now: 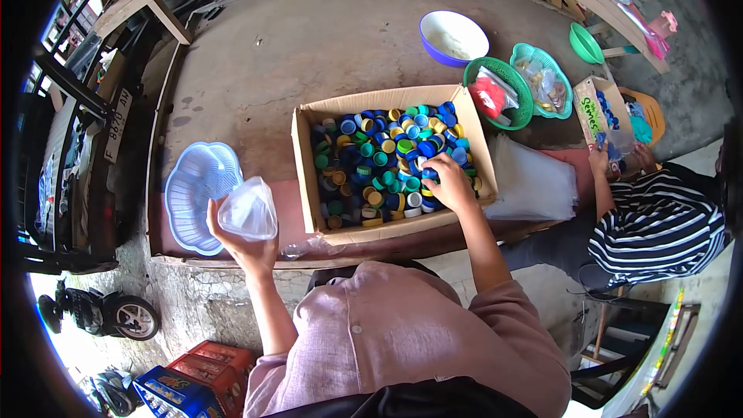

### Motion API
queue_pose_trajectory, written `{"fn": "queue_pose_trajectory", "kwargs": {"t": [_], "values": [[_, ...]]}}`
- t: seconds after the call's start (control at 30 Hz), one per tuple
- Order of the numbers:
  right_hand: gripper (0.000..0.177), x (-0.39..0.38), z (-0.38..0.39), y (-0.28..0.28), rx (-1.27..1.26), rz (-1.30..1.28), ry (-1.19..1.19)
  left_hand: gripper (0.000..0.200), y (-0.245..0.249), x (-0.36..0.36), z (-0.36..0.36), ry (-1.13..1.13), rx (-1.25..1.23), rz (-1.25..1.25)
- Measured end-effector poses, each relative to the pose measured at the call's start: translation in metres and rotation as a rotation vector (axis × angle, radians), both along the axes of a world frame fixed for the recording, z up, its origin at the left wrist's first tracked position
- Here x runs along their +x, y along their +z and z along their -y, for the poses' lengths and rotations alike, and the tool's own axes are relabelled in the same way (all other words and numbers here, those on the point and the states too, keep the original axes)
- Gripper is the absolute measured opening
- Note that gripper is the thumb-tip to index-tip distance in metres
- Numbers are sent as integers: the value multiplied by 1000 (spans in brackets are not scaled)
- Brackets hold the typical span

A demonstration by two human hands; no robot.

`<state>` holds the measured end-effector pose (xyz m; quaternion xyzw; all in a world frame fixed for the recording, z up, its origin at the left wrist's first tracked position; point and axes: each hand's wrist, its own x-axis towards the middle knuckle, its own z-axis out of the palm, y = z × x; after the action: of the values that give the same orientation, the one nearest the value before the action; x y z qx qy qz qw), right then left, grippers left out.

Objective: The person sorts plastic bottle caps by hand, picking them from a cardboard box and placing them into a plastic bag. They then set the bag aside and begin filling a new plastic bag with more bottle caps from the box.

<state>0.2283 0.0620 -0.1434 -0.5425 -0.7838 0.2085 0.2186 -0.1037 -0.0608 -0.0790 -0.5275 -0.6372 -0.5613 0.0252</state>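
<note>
A cardboard box [395, 230] full of blue, green, yellow and white bottle caps [387, 159] sits in front of me on the table. Inside its right part, my right hand [451, 179] reaches down with bent fingers closed at a blue bottle cap [428, 173]; a white cap lies by the fingertips. My left hand [246, 246], left of the box, grips what looks like a clear plastic bag [249, 210], its wide mouth spread toward me. A light blue plastic basket [186, 200] stands just beyond that hand.
Clear plastic sheets or bags [534, 182] lie right of the box. Behind them stand a purple-white basin [455, 39], a green basket [520, 114] and a turquoise basket [563, 62]. A person in a striped top [658, 224] handles a smaller box [597, 112] at right.
</note>
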Motion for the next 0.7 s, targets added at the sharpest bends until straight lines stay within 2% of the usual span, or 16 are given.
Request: {"fn": "queue_pose_trajectory", "kwargs": {"t": [0.03, 0.07, 0.13, 0.17, 0.2, 0.27, 0.33, 0.47, 0.53, 0.67, 0.7], "values": [[27, 1, -5, 4, 32, -130, 35, 91, 0, 7, -9, 14, 52, -9], [24, 3, -8, 11, -95, -204, -11, 91, -3, 14, -19, 16, 52, -8], [21, 10, -13, 18, -193, -408, -60, 89, -12, 25, -39, 73, 206, 3], [23, 17, -19, 14, -320, -473, -46, 85, -16, 30, -50, 136, 247, -87], [23, 19, -22, 11, -315, -472, -44, 81, -19, 37, -64, 149, 333, -172], [28, 19, -27, 6, -409, -758, 66, 79, -27, 49, -79, 166, 345, -279], [25, 17, -29, 8, -484, -816, 51, 75, -40, 59, -93, 188, 354, -288], [26, 16, -31, -15, -382, -855, -45, 69, -53, 72, -93, 156, 318, -327], [25, 16, -30, -18, -222, -768, -88, 68, -55, 73, -89, 118, 288, -377], [19, 13, -33, -25, 60, -807, -172, 67, -56, 72, -89, 73, 251, -364], [15, 11, -32, -19, 69, -747, -241, 67, -57, 71, -89, 42, 257, -346]]}}
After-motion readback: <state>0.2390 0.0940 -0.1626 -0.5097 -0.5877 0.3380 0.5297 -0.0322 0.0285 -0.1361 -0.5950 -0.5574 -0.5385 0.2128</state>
